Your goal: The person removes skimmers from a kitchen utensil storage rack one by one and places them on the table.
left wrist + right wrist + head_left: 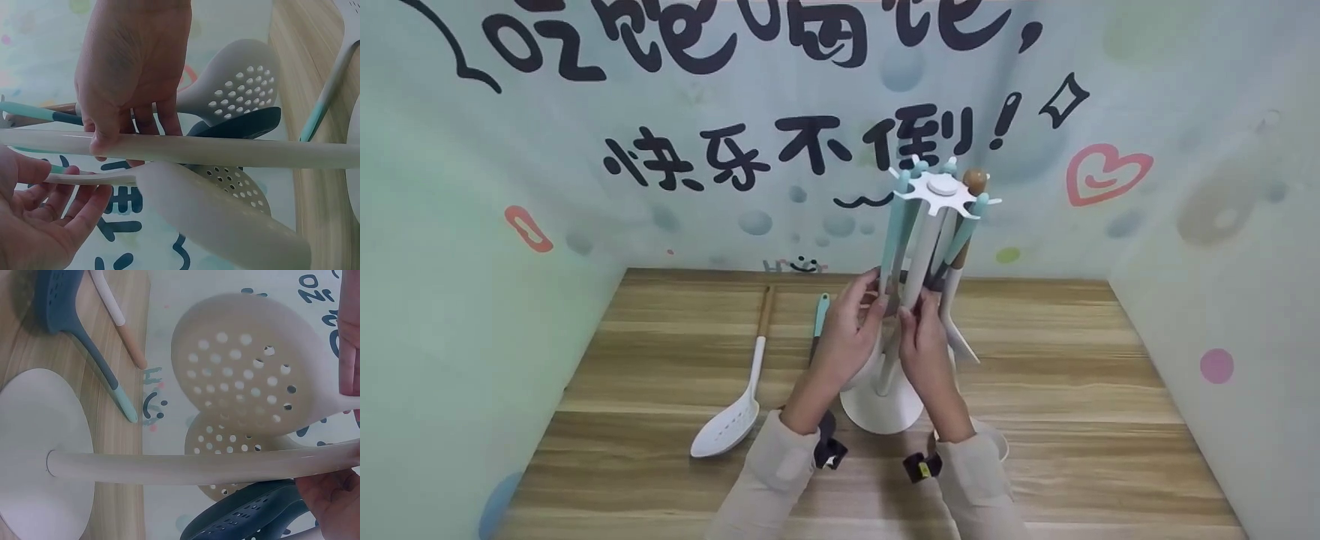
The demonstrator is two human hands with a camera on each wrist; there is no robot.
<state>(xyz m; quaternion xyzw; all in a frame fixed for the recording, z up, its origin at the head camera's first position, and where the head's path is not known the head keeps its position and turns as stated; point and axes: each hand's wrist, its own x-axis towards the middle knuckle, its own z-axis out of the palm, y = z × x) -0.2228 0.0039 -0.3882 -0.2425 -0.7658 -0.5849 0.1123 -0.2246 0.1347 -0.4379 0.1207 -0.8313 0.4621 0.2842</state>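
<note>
In the head view both hands are at a white utensil stand (885,416) with a hooked top (941,191); utensils with teal and wooden handles hang from it. My left hand (840,341) pinches the neck of a pale skimmer (236,399), its round holed head hanging downward beside the pole. My right hand (928,349) grips the stand's pole (225,151), thumb across the front and fingers reaching behind. Around the pole hang another holed skimmer (247,84) and a dark slotted utensil (242,512). The skimmer handle's upper end is partly hidden by my left hand.
On the wooden table (645,360), left of the stand, lies a white slotted spoon (731,424) with a wooden handle. A dark slotted utensil with a teal handle (821,311) lies behind my left arm. A printed cloth wall (735,225) closes the back.
</note>
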